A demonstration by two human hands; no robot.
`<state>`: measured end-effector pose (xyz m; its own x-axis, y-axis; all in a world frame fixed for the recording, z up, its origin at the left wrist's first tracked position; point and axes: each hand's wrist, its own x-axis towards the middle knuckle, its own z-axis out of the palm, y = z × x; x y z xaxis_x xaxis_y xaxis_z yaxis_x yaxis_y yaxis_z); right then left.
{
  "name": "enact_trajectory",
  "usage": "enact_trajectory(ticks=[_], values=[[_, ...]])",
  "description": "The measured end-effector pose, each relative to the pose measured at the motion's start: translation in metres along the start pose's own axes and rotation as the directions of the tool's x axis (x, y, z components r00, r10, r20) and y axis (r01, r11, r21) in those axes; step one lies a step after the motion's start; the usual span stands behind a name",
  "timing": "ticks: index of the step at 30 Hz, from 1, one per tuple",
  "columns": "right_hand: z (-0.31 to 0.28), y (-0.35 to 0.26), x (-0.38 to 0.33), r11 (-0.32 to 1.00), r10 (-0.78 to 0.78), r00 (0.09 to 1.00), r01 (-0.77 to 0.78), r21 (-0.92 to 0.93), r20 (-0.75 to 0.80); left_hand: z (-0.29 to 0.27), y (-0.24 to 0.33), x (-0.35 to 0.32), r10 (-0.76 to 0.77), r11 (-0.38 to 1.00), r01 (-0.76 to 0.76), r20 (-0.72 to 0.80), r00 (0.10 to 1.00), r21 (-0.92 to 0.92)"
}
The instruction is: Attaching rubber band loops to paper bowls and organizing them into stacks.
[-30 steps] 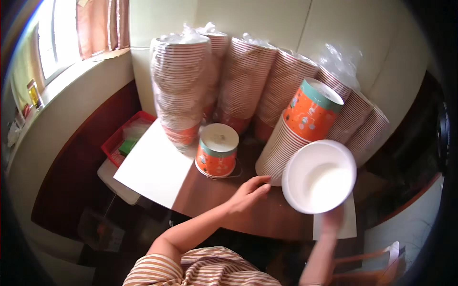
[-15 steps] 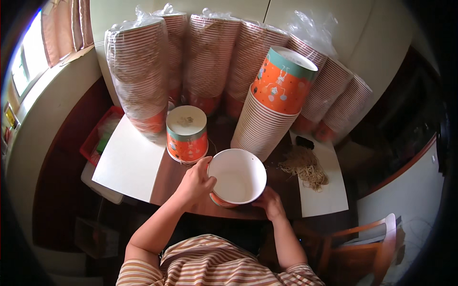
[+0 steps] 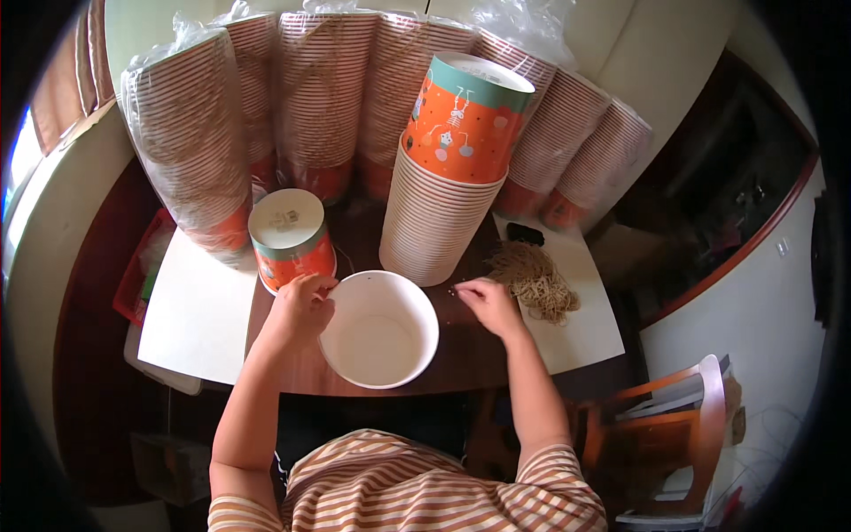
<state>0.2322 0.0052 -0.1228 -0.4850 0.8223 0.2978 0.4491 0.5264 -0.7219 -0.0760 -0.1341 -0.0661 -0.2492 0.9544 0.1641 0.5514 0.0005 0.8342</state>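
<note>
Wrapped cup stacks point(image 3: 191, 146) crowd table point(image 3: 461, 355) behind bowl point(image 3: 379, 330).

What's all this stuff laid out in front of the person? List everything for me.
white paper bowl: one, white, upright on the dark table, nearest the person.
stack of bowls: one tall nested stack, pale, behind the white bowl.
orange patterned bowl: one, orange with teal rim band, upside down atop the stack.
small orange bowl: one, upside down, left of the stack.
wrapped bowl sleeves: several, striped orange, along the wall.
rubber bands: one tan heap, right.
white sheets: two, left and right table edges.
wooden chair: one, lower right.
left hand: touching the white bowl's rim.
right hand: beside the rubber bands.
</note>
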Motion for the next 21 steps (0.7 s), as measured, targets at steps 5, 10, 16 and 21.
enact_trajectory(ticks=[5, 10, 16, 21], values=[[-0.066, 0.014, -0.009, 0.776, 0.295, 0.94, -0.132, -0.617, 0.17, -0.012, 0.01, -0.015, -0.134, 0.989, 0.136, 0.044, 0.99, -0.049], [-0.061, 0.059, -0.014, 0.635, 0.2, 0.904, 0.174, -0.753, 0.378, -0.006, 0.015, -0.023, -0.081, 0.994, 0.082, 0.013, 0.997, -0.076], [-0.046, 0.076, -0.004, 0.629, 0.054, 0.904, 0.3, -0.717, 0.425, -0.004, 0.021, -0.031, 0.143, 0.982, -0.113, -0.197, 0.97, 0.154], [-0.042, 0.026, -0.01, 0.995, -0.008, 0.999, 0.013, -0.1, 0.051, -0.006, 0.051, -0.041, 0.304, 0.952, -0.306, -0.174, 0.937, 0.018]])
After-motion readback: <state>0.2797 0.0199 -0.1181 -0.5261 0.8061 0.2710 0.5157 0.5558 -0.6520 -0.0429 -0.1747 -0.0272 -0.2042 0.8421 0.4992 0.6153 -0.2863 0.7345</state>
